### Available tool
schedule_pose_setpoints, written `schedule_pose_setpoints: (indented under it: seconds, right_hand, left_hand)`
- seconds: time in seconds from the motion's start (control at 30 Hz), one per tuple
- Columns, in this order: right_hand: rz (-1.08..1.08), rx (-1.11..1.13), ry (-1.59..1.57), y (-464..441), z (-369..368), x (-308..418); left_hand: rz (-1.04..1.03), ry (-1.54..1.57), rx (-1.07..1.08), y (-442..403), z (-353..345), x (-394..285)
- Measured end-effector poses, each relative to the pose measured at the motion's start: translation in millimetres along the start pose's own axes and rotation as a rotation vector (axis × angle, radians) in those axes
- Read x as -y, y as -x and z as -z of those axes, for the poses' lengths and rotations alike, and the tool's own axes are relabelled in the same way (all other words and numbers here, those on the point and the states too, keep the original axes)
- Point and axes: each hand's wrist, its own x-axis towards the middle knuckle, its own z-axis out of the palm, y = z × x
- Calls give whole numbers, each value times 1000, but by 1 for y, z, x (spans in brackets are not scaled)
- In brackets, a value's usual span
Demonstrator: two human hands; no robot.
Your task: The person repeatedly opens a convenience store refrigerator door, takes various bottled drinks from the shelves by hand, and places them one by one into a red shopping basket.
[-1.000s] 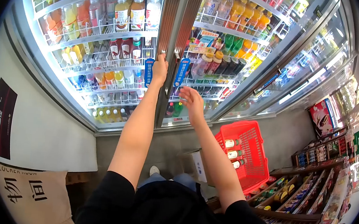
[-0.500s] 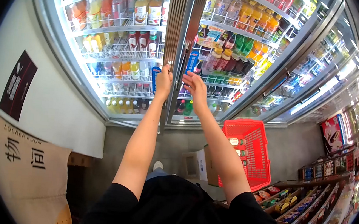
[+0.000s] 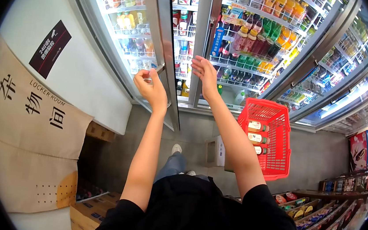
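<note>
Here's the tall glass refrigerator door with its silver metal frame [image 3: 162, 37], standing ajar right beside the left hand [image 3: 151, 89], its bright metal handle [image 3: 159, 68] at the very tips of the thumb and forefinger. Touching or just short of it? Can't tell from here. Those left fingers are loosely curled, thumb and forefinger brought close, with nothing visible pinched between them. The wrist is bent, knuckles towards the door, and the bare forearm runs up from the black short sleeve [image 3: 119, 213].

Over to the right hand [image 3: 205, 77]: fingers extended and slightly spread, holding nothing, in front of the neighbouring metal-framed glass door, just below its upright blue strip with white characters [image 3: 217, 42]. Contact with that frame can't be made out. The hand is raised, fingertips pointing up and left, the forearm slanting across the view.

Down beside that forearm sits the red perforated plastic basket [image 3: 287, 158], well apart from the fingers of both hands, three pale-labelled bottles with green caps [image 3: 257, 139] lying inside, partly overlapped by the arm.
</note>
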Motion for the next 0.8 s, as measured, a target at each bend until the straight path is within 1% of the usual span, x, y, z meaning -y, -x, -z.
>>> schedule_pose_setpoints:
  seconds: [0.03, 0.1, 0.17, 0.23, 0.3, 0.37, 0.43, 0.47, 0.5, 0.6, 0.63, 0.7, 0.77, 0.8]
  right_hand:
    - [-4, 7, 4, 5, -2, 1]
    - [-2, 8, -2, 13, -5, 2]
    - [9, 6, -2, 19, -6, 5]
    - [-5, -9, -8, 23, -3, 10]
    - [-11, -8, 11, 23, 2, 12]
    - [-9, -35, 29, 20, 3, 16]
    - [-3, -43, 40, 11, 2, 18]
    - [2, -43, 41, 8, 0, 17]
    - [1, -42, 41, 8, -3, 15]
    - [-1, -17, 44, -1, -16, 10]
    - [0, -13, 39, -3, -21, 7]
    - [-26, 23, 60, -4, -27, 4]
    - [-39, 35, 56, -3, -33, 1]
    - [-39, 47, 52, -3, -32, -1]
  left_hand:
    - [-4, -3, -4, 4, 7, -3]
    - [-12, 248, 327, 11, 12, -11]
    - [152, 442, 630, 12, -4, -12]
    - [350, 516, 798, 6, -28, -14]
    - [499, 466, 917, -1, -55, 18]
    - [525, 402, 898, -12, -61, 31]
    - [625, 321, 812, -21, -62, 46]
    - [626, 312, 757, -21, -63, 54]
    - [633, 309, 755, -20, -63, 55]
    - [569, 442, 592, -20, -61, 58]
    - [581, 418, 572, -19, -59, 58]
    - [525, 424, 509, -17, -59, 59]
    - [517, 412, 491, -18, -53, 62]
    - [539, 397, 524, -18, -49, 64]
